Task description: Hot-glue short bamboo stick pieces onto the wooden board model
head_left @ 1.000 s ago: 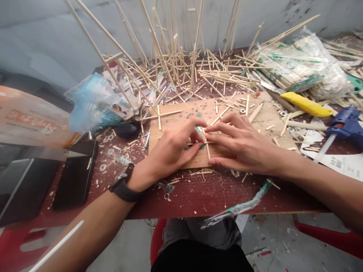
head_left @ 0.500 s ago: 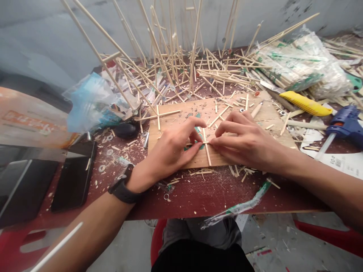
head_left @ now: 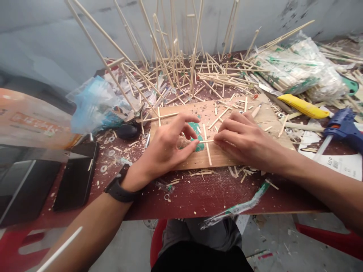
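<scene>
Two thin wooden sticks cross on a wooden board (head_left: 187, 163). The upright stick (head_left: 209, 155) lies flat, and the short crosswise stick (head_left: 210, 141) passes over it. My left hand (head_left: 170, 145) pinches the left end of the crosswise stick between thumb and a finger, its index finger raised apart. At the right end, the fingers of my right hand (head_left: 244, 139) are closed on the same stick. A green patch (head_left: 199, 146) shows on the board beside my left fingertips. Another stick cross (head_left: 159, 116) lies at the board's upper left corner.
Tall stick frames (head_left: 195, 49) rise behind the board among scattered sticks. To the right are a yellow utility knife (head_left: 303, 106), a blue glue gun (head_left: 344, 124) and bagged sticks (head_left: 300, 68). A phone (head_left: 75, 181) and a blue plastic bag (head_left: 90, 105) lie left.
My left fingers have opened out a little and shifted slightly left, and my right hand has moved slightly; more of the crosswise stick and the green patch shows.
</scene>
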Demonstrator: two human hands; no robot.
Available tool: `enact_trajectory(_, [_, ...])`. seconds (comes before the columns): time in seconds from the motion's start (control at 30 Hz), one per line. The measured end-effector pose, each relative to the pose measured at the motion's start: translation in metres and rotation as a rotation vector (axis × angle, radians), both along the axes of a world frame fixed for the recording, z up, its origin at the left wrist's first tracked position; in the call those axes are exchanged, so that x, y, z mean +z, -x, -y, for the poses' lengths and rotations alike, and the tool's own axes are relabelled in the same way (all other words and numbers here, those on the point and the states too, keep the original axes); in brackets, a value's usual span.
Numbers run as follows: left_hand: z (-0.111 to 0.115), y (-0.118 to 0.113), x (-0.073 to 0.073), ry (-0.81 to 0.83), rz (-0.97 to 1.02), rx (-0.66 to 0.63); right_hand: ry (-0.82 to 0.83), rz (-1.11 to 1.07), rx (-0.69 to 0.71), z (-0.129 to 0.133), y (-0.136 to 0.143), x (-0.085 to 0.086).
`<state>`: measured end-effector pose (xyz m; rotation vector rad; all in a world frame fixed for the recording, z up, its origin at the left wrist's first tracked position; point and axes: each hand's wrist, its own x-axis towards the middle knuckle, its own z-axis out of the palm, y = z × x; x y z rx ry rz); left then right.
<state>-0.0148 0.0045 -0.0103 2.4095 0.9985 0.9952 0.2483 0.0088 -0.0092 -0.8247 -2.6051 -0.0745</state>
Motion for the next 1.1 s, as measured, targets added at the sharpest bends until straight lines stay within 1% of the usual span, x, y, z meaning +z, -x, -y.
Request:
enact_trajectory(0.17, [0.0,0.003,0.006,-0.095,0.085,0.144,0.002,-0.087,-0.055,0.0,-0.003,0.006])
enact_trajectory(0.27, [0.001,0.004,0.009,-0.126,0.093,0.206,-0.024,-0.14,-0.061,-0.001,-0.006,0.009])
enact_trajectory(0.47, [-0.001,0.006,0.007,-0.113,0.087,0.247,0.004,-0.192,-0.043,-0.004,-0.01,0.007])
enact_trajectory(0.63, [-0.002,0.008,0.008,-0.127,0.075,0.252,-0.03,-0.263,-0.04,-0.003,-0.009,0.01])
enact_trajectory(0.73, [-0.003,0.008,0.009,-0.11,0.064,0.219,-0.064,-0.314,-0.065,0.002,-0.006,0.016])
enact_trajectory(0.8, [-0.002,0.007,0.01,-0.064,0.074,0.163,-0.069,-0.334,-0.091,0.005,-0.004,0.018])
enact_trajectory(0.93, [0.003,0.0,0.008,0.135,0.156,0.001,-0.04,-0.323,-0.135,0.006,-0.003,0.019])
enact_trajectory(1.0, [0.006,-0.003,0.006,0.222,0.184,-0.054,-0.058,-0.323,-0.112,0.004,-0.003,0.018])
enact_trajectory(1.1, [0.009,-0.007,0.003,0.307,0.24,-0.086,-0.118,-0.319,-0.03,0.002,-0.004,0.016])
